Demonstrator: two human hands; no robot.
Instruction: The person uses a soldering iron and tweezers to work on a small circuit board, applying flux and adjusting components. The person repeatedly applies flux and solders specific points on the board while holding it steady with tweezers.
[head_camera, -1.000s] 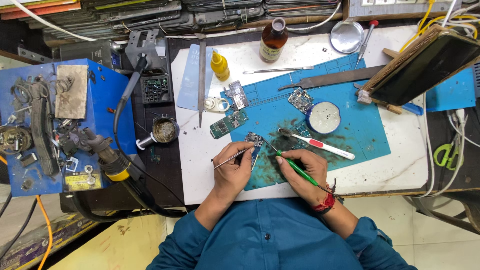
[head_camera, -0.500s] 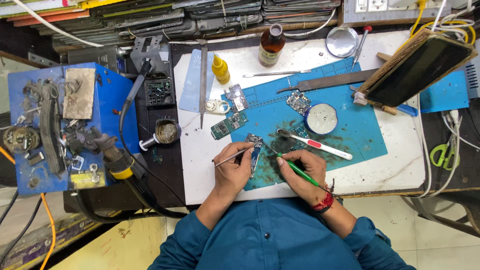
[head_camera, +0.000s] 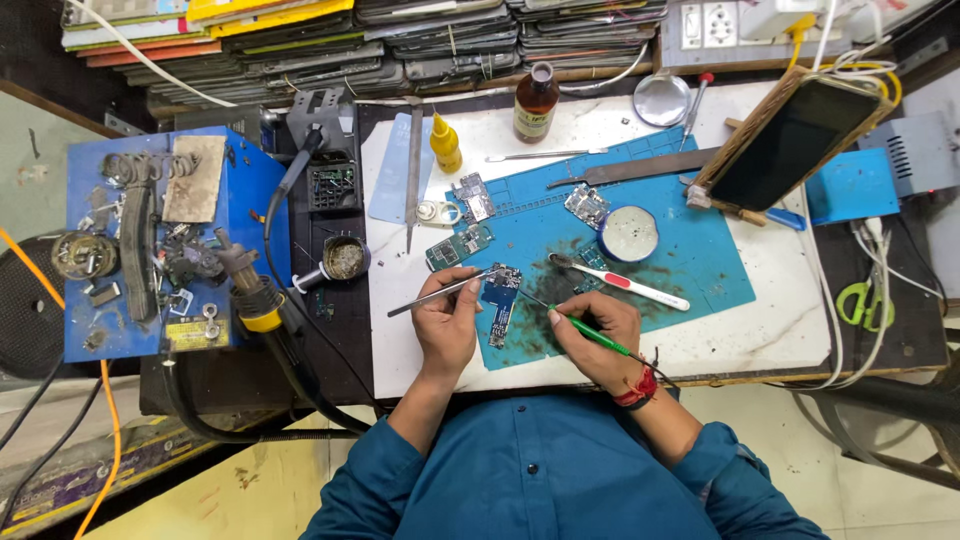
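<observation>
My left hand (head_camera: 446, 322) grips metal tweezers (head_camera: 432, 295) whose tips reach a small blue circuit board (head_camera: 500, 303) lying on the blue work mat (head_camera: 690, 250). My right hand (head_camera: 592, 340) holds a thin green-handled tool (head_camera: 585, 328) like a pen, its tip pointing at the same board from the right. Both hands rest on the near part of the mat, close together, with the board between them.
A white-and-red toothbrush (head_camera: 625, 285), a round tin (head_camera: 628, 232), other circuit boards (head_camera: 458, 245), a yellow bottle (head_camera: 445, 143) and a brown bottle (head_camera: 536, 102) lie beyond the hands. A phone on a stand (head_camera: 795, 140) sits far right. A blue soldering station (head_camera: 160, 240) stands left.
Both hands stay at the board with only slight shifts; the view has moved a little.
</observation>
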